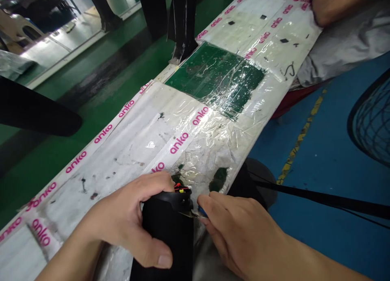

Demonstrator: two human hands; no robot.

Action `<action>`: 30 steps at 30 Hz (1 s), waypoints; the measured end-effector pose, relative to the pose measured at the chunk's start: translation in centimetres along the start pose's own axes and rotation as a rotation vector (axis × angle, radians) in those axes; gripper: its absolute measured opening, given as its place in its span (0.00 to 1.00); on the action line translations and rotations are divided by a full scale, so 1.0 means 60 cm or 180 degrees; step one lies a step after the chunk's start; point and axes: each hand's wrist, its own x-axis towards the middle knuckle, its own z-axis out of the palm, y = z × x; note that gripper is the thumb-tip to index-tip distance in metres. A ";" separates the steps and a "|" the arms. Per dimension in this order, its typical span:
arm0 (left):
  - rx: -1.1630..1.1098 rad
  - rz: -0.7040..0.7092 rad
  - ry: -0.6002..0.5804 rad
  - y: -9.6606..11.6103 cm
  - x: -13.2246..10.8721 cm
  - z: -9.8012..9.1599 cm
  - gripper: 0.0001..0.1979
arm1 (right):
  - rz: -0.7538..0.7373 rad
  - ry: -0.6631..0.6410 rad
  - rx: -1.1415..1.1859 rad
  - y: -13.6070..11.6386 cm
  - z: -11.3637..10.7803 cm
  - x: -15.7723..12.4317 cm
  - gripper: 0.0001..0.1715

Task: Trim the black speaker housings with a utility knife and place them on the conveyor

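My left hand grips a black cylindrical part near the front edge of the taped workbench, thumb across its side. A small red and orange connector shows at the part's top rim. My right hand pinches a small tool with a blue handle and a metal tip against the upper right rim of the black part. What lies under my right palm is hidden.
The workbench is wrapped in clear film and pink "anko" tape, with a green panel further along. Another person's arm rests at its far end. A black strap runs right over the blue floor; a wire fan guard sits right.
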 end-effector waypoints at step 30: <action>-0.0153 -0.0653 0.0181 0.030 0.007 0.014 0.20 | -0.0173 -0.1642 -0.0321 0.022 -0.040 0.044 0.14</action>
